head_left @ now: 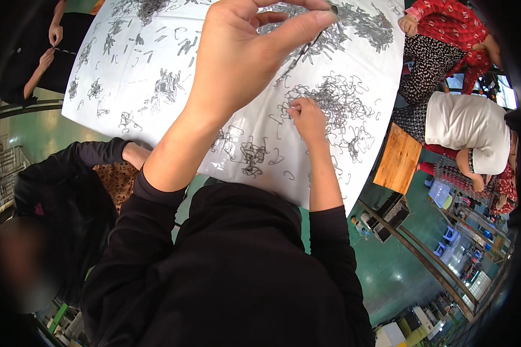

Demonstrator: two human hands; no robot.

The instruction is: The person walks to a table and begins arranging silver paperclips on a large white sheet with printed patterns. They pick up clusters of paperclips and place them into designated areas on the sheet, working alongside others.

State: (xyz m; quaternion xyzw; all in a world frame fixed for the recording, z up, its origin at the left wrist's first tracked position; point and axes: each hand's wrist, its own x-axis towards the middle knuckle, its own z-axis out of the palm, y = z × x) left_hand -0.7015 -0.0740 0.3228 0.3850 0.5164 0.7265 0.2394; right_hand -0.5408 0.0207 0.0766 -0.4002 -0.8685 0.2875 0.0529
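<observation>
The left hand (240,55) pinches a dark bit (333,9); I can't tell if the right hand (308,120), among bent wires (344,103), holds any.

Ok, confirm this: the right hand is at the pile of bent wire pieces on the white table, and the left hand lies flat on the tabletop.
Not quite: the left hand is raised above the white table, as the head view shows. The right hand is at the bent wire pieces.
</observation>
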